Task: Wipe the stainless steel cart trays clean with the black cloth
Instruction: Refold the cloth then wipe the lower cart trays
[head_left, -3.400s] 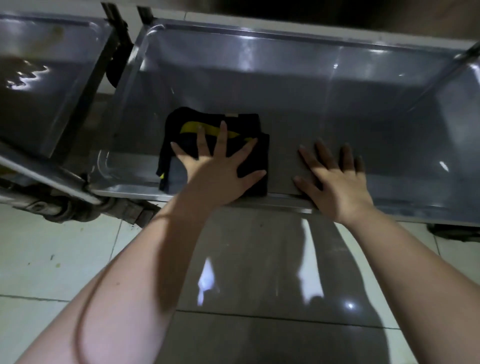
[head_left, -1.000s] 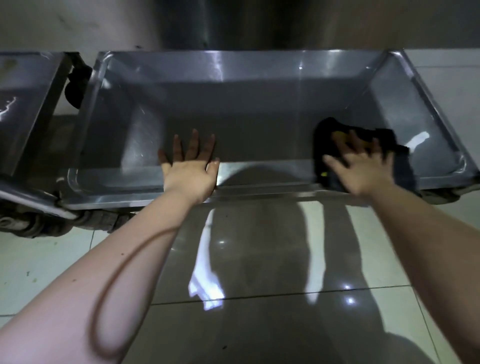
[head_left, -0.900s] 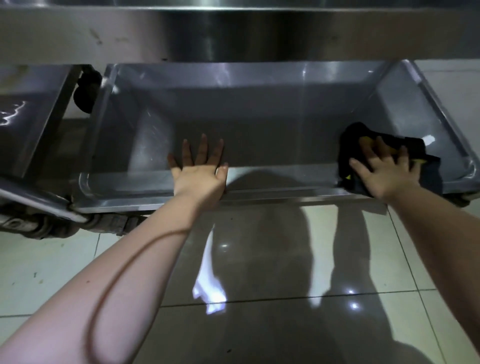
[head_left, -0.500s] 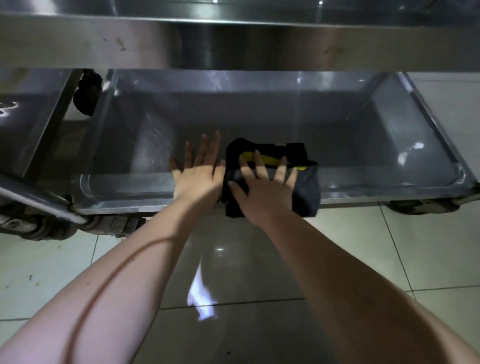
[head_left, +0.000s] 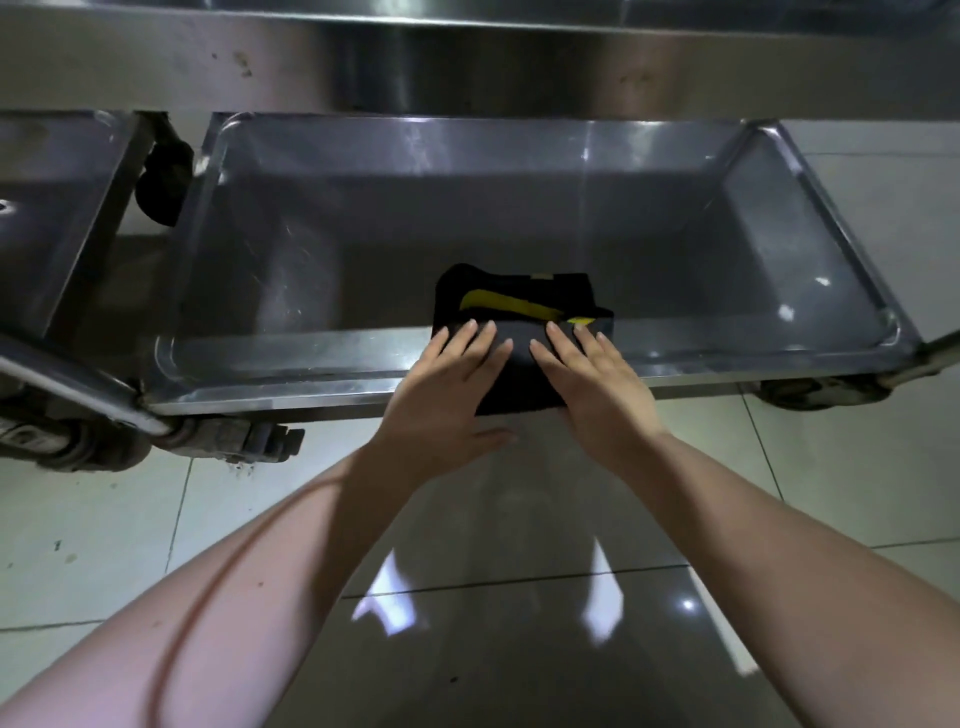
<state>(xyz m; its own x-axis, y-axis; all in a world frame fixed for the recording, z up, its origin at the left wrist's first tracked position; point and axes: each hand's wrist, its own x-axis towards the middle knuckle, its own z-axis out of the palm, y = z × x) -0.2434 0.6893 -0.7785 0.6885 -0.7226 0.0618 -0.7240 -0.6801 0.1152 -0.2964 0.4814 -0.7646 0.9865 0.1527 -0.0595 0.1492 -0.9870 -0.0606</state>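
A folded black cloth (head_left: 519, 296) with a yellow stripe lies at the front middle of the low stainless steel cart tray (head_left: 810, 218), its near end draped over the tray's front rim. My left hand (head_left: 447, 384) lies flat on the cloth's left part, fingers straight, thumb hanging below the rim. On the cloth's right part, my right hand (head_left: 592, 379) presses flat with straight fingers. The two hands sit side by side with a strip of cloth showing between them.
A second steel tray (head_left: 47, 208) stands to the left, separated by a frame post and a black caster (head_left: 163, 182). An upper steel shelf edge (head_left: 467, 57) overhangs the back. Caster wheels (head_left: 228, 436) stick out below the front rim onto glossy floor tiles.
My right hand slid the cloth from the tray's right end back to the front middle. My left hand left the bare tray and moved onto the cloth beside the right hand.
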